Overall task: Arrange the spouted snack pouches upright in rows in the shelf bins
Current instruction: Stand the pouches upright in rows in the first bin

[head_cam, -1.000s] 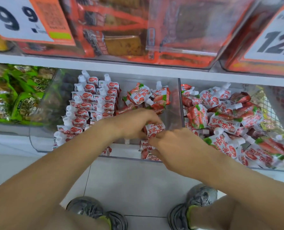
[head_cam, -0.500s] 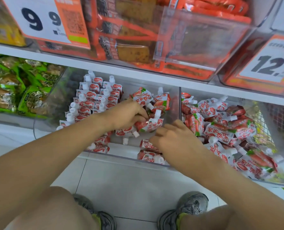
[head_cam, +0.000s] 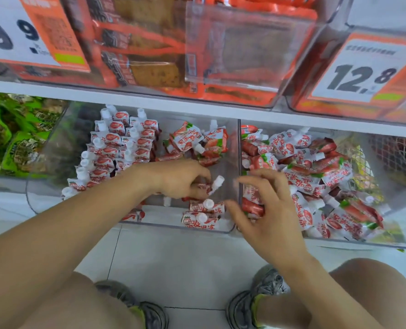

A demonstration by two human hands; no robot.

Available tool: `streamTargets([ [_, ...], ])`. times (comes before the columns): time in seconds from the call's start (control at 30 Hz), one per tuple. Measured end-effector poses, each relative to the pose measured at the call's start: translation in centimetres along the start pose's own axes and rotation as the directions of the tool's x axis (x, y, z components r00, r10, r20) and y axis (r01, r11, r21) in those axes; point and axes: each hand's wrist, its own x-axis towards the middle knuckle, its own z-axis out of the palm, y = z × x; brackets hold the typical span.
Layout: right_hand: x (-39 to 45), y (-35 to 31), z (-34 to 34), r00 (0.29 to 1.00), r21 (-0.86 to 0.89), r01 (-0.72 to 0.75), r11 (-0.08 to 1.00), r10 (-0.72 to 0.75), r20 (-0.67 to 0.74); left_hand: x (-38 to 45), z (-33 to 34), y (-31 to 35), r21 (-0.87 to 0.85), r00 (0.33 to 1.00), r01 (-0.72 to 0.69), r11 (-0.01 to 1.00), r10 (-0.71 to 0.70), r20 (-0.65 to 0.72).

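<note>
Red-and-white spouted pouches fill two clear shelf bins. In the middle bin, upright rows of pouches stand along its left side, and loose pouches lie at the back. My left hand grips a pouch whose white spout sticks out to the right. Two pouches lie near the bin's front edge. My right hand hovers with fingers spread and loosely bent over the divider, holding nothing. The right bin holds a jumbled heap of pouches.
Green snack packs fill the bin at the left. Above the white shelf board sit clear bins of orange packs with price tags reading 9.9 and 12.8. My knees and grey shoes are over the tiled floor below.
My right hand has let go and drawn back to the right, its fingers spreading. My left hand keeps hold of a pouch and has lowered it toward the bin's front.
</note>
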Motion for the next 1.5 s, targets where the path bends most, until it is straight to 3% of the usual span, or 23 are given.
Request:
streamTargets([
  [0.17, -0.3, 0.1, 1.0, 0.992, 0.199, -0.120, 0.973, 0.125, -0.010, -0.8, -0.3, -0.1, -0.123, 0.991, 0.027, 0.992, -0.011, 0.131],
  [0.27, -0.2, 0.2, 1.2, 0.992, 0.201, -0.119, 0.972, 0.123, -0.006, -1.5, 0.7, -0.5, -0.290, 0.994, 0.033, 0.956, 0.000, 0.111],
  [0.4, 0.6, -0.5, 0.9, 0.985, 0.014, 0.150, 0.989, -0.148, -0.084, -1.3, 2.2, -0.4, -0.583, 0.993, 0.101, 0.806, -0.049, 0.104],
  [0.47, 1.8, -0.8, 0.5, 0.947, -0.024, 0.320, 0.947, -0.320, 0.007, -1.1, 2.7, -0.6, -0.608, 0.998, 0.068, 0.791, -0.047, 0.051],
  [0.57, 4.1, -1.4, 0.4, 0.851, -0.191, 0.489, 0.851, -0.418, 0.318, -1.2, 2.9, -0.4, -0.581, 1.000, 0.010, 0.814, -0.009, 0.005],
  [0.67, 6.4, -2.6, 0.9, 0.746, -0.387, 0.591, 0.708, -0.296, 0.596, -1.4, 2.3, 0.0, -0.458, 1.000, -0.010, 0.889, -0.001, -0.023],
  [0.73, 7.6, -3.8, 1.3, 0.686, -0.380, 0.588, 0.714, -0.191, 0.702, -1.4, 2.1, 0.1, -0.457, 1.000, -0.004, 0.889, -0.004, -0.016],
  [0.87, 8.8, -4.2, 1.4, 0.619, -0.320, 0.562, 0.763, -0.130, 0.775, -1.5, 1.9, 0.1, -0.518, 1.000, 0.018, 0.855, -0.023, -0.002],
  [1.07, 8.9, -3.5, 1.6, 0.590, -0.261, 0.553, 0.792, -0.151, 0.793, -1.8, 1.1, 0.1, -0.515, 0.998, 0.051, 0.855, -0.027, 0.055],
  [1.13, 9.1, -3.5, 1.6, 0.585, -0.240, 0.540, 0.807, -0.155, 0.796, -2.5, 0.5, -0.1, -0.521, 0.999, -0.010, 0.853, -0.013, -0.039],
  [1.2, 9.1, -3.6, 1.6, 0.589, -0.233, 0.534, 0.812, -0.160, 0.792, -3.4, -0.3, -0.8, -0.394, 0.954, -0.122, 0.911, -0.002, -0.301],
  [1.27, 8.9, -3.6, 1.8, 0.592, -0.244, 0.557, 0.794, -0.174, 0.787, -4.3, -0.6, -1.9, -0.121, 0.891, -0.098, 0.988, 0.033, -0.453],
  [1.37, 8.7, -3.7, 2.1, 0.599, -0.297, 0.593, 0.748, -0.164, 0.784, -4.7, 0.1, -3.7, 0.247, 0.945, 0.094, 0.964, -0.007, -0.328],
  [1.43, 8.8, -3.6, 2.2, 0.601, -0.322, 0.590, 0.740, -0.136, 0.788, -4.2, 0.7, -4.3, 0.336, 0.940, 0.175, 0.925, -0.055, -0.337],
  [1.5, 8.8, -3.5, 2.2, 0.597, -0.331, 0.598, 0.730, -0.130, 0.792, -3.7, 0.6, -4.4, 0.321, 0.911, 0.158, 0.934, -0.012, -0.413],
])
